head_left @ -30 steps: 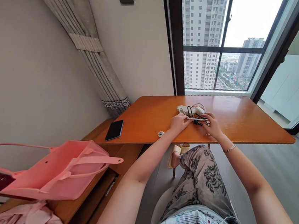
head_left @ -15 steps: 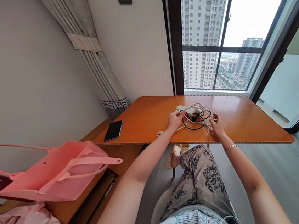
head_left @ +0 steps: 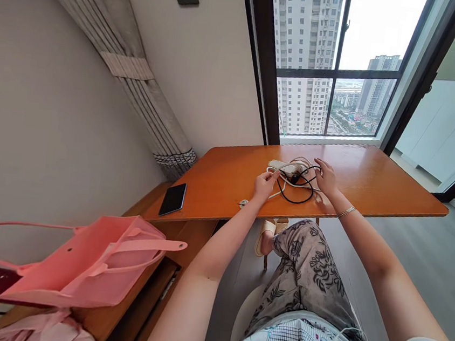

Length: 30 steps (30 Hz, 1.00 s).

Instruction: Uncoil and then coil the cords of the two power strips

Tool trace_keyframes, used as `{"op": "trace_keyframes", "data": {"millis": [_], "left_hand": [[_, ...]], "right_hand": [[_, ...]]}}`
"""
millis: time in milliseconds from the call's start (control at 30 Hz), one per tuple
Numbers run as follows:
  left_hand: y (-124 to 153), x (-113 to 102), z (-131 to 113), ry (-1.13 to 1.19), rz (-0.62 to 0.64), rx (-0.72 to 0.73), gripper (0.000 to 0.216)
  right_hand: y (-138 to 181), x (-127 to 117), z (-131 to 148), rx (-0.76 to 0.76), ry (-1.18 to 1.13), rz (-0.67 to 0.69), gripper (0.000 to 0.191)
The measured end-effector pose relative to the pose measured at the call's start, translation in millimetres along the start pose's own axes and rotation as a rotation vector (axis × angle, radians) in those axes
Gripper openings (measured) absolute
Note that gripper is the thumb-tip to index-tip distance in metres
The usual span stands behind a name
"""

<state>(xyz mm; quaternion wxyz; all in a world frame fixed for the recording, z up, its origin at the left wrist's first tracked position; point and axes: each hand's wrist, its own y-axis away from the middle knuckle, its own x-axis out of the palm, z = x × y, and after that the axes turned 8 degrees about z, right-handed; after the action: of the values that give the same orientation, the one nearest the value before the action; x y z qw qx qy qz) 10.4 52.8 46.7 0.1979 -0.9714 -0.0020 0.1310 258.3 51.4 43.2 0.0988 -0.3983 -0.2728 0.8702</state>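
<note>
In the head view, a smooth-grained white cable [head_left: 277,194] was pinched between the narrowed fingers of the left hand [head_left: 265,185], above the near edge of an orange-brown wooden table [head_left: 227,176]. The fingers of the right hand [head_left: 326,180] were partly spread at the upper right of a thin black looped cable [head_left: 296,201]; whether it was gripped could not be told. Both cables were tangled around a white, box-shaped block [head_left: 287,168] between the hands, set well in from the table's edges. A small round white plug [head_left: 243,203] was placed close to the near edge. A black rectangular phone [head_left: 172,199] was laid by the left end, well apart from the cables. Wooden surface was seen between phone and tangle, and rightward from the right hand to the table's right end.
</note>
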Motion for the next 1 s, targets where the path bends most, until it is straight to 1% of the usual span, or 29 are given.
{"op": "trace_keyframes", "data": {"millis": [100, 167, 233, 333, 400, 500, 600, 700, 833, 1000], "left_hand": [[3.7, -0.4, 2.0, -0.010, 0.031, 0.002, 0.057], [5.1, -1.2, 3.2, -0.008, 0.030, 0.001, 0.057], [6.3, -2.3, 3.8, -0.005, 0.028, 0.000, 0.057], [8.1, -4.4, 4.0, -0.007, 0.026, -0.001, 0.057], [9.4, -6.1, 4.7, -0.006, 0.027, 0.000, 0.057], [10.8, -7.7, 7.3, -0.002, 0.044, 0.000, 0.056], [10.4, -7.4, 11.4, -0.005, 0.038, 0.003, 0.059], [7.2, -6.9, 15.4, 0.023, 0.014, -0.007, 0.061], [1.2, -9.8, 20.2, 0.090, -0.040, -0.047, 0.064], [-1.5, -14.9, 25.6, 0.160, -0.073, -0.057, 0.062]], "right_hand": [[-12.5, -4.9, 3.8, -0.011, 0.175, 0.224, 0.036], [-17.2, -6.9, 4.2, -0.018, 0.279, 0.326, 0.028], [-19.8, -8.1, 3.6, -0.013, 0.333, 0.372, 0.026], [-22.4, -9.4, 1.7, 0.014, 0.338, 0.400, 0.027], [-24.0, -10.3, -0.5, 0.027, 0.282, 0.368, 0.028], [-25.1, -11.8, -7.2, 0.067, 0.086, 0.216, 0.028], [-23.2, -14.0, -19.4, 0.171, -0.160, 0.051, 0.027], [-17.4, -17.6, -35.3, 0.302, -0.306, -0.054, 0.028], [-4.7, -21.3, -54.9, 0.499, -0.350, -0.108, 0.024], [11.2, -18.9, -71.0, 0.611, -0.357, -0.112, 0.022]]}}
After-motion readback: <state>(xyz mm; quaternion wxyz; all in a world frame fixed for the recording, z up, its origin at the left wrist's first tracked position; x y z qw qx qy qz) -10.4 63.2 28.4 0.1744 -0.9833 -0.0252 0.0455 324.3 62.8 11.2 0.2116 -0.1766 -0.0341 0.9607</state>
